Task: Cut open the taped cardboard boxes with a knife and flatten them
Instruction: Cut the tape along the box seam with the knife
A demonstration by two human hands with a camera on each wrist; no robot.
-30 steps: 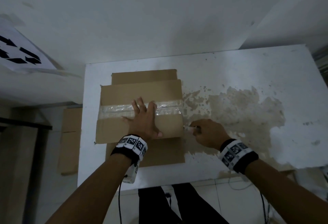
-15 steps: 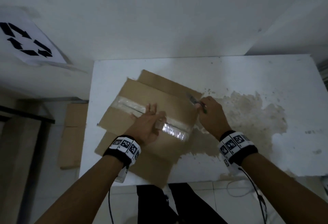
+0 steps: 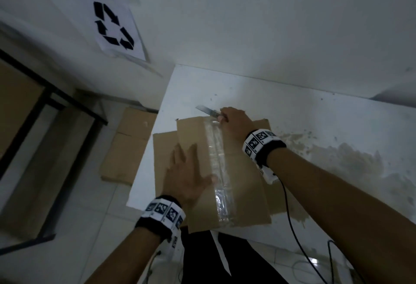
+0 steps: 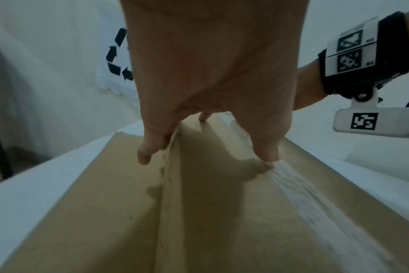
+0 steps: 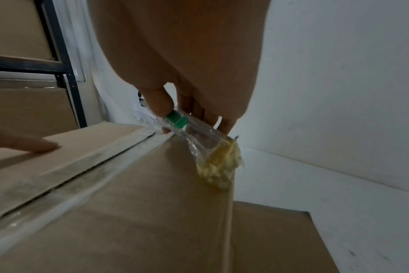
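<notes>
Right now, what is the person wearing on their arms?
Both arms are bare, no sleeves. Each wrist wears a black band ringed with white tiles printed with black square codes. A white camera block hangs beneath each, and a thin black cable trails from the right one.

Matt brown cardboard box [image 3: 243, 171]; glossy, wrinkled clear tape [image 3: 221, 178] along its seam. Knife [image 3: 208, 111]: dull metal blade, green plastic slider. White table [image 3: 337, 130], coating worn rough, stained patch.

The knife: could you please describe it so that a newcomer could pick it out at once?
Start at the white table and the cardboard box lying on it. At the far end of the box's clear tape strip, the right hand grips the knife. It is the only metal thing there, its slim blade pointing away over bare tabletop.
</notes>
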